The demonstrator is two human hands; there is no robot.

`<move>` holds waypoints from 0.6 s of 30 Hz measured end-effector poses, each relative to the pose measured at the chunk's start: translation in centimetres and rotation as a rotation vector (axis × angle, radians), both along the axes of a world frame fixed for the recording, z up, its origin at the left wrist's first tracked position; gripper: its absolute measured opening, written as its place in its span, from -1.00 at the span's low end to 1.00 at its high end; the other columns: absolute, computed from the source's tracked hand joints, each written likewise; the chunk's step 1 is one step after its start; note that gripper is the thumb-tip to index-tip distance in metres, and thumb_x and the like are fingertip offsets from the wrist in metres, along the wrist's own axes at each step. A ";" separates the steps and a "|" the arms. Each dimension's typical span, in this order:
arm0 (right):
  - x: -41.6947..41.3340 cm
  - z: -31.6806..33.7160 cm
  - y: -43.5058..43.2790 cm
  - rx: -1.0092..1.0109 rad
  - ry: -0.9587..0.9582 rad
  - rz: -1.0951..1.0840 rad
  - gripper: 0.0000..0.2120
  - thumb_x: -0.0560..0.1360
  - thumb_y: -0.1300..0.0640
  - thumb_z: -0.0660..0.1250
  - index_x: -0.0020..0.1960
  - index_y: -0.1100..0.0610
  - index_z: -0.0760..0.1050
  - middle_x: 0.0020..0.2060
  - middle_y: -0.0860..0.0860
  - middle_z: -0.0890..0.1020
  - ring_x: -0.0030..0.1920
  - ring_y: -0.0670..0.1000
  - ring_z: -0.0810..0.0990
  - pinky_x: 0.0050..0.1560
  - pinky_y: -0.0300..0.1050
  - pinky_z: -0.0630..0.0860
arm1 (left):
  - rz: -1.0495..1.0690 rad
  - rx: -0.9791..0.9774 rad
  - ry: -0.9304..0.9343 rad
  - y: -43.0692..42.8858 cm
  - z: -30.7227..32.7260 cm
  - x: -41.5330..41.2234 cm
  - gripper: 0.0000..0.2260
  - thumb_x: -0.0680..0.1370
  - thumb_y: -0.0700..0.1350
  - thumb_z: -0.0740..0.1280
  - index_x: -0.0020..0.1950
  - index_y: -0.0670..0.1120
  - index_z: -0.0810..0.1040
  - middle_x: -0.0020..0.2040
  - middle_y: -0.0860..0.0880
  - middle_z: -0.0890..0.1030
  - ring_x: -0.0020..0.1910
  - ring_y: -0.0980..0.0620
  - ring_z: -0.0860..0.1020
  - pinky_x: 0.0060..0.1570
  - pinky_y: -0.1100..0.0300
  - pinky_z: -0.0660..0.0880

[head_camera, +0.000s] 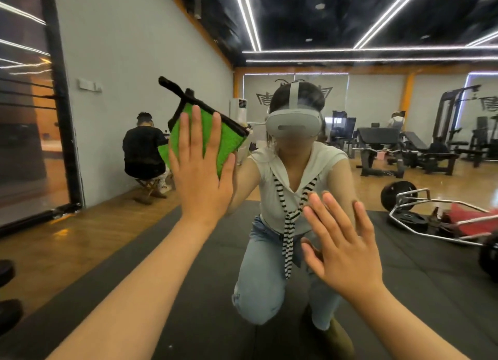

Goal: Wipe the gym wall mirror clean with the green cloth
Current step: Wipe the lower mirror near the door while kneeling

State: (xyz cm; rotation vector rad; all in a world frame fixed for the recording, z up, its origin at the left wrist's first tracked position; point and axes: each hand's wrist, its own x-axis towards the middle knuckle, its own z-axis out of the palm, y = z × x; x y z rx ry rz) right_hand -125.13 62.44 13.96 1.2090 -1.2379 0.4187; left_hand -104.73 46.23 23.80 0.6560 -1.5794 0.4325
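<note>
The wall mirror (377, 117) fills nearly the whole view and reflects the gym and a kneeling person in a headset. My left hand (200, 168) lies flat with straight fingers on the green cloth (223, 141), pressing it against the glass at left of centre. The cloth has a black trim and a black loop sticking up to the left. My right hand (342, 246) is spread flat against the mirror lower down on the right, fingers straight, holding nothing.
The mirror's black frame edge (64, 117) stands at the far left. In the reflection I see a seated person in black (142, 149), weight benches (390, 149), a hex bar with plates (431, 216) and dark floor mats (188, 278).
</note>
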 end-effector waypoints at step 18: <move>0.1 0.0 0.1 -0.003 0.013 -0.029 -0.42 0.63 -0.08 0.13 0.57 0.14 0.20 0.55 0.09 0.26 0.56 0.11 0.19 0.55 0.25 0.03 | 0.027 -0.348 -0.472 1.1 -7.0 -0.2 -0.30 0.53 -0.04 0.18 0.64 -0.01 -0.01 0.60 -0.04 0.11 0.62 0.02 -0.06 0.54 0.00 -0.08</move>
